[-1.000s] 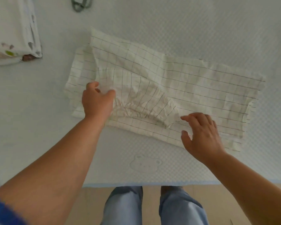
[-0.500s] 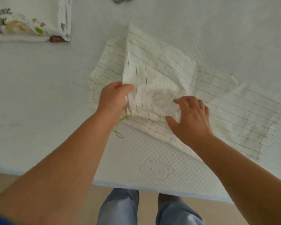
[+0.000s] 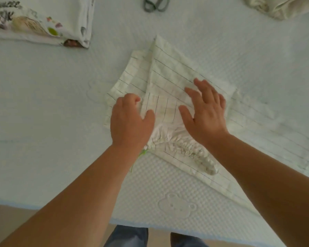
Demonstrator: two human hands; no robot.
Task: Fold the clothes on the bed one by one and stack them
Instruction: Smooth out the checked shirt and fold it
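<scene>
A cream garment with thin grid lines (image 3: 169,73) lies partly folded on the pale blue bed (image 3: 43,104), its gathered elastic waistband (image 3: 189,150) toward me. My left hand (image 3: 130,122) grips the folded left edge of the cloth, fingers curled under it and thumb on top. My right hand (image 3: 205,111) lies flat with spread fingers on the folded part, pressing it down. A green thread (image 3: 141,155) hangs from the waistband near my left wrist.
A folded white printed garment (image 3: 39,22) sits at the far left. A crumpled beige cloth (image 3: 278,6) lies at the far right. A grey loop (image 3: 155,4) rests at the top edge. The bed's near edge (image 3: 150,223) runs above my legs.
The waistband end has been folded over onto the garment. My right hand moved up from the waistband to lie flat on the fold. The left hand keeps its hold on the edge.
</scene>
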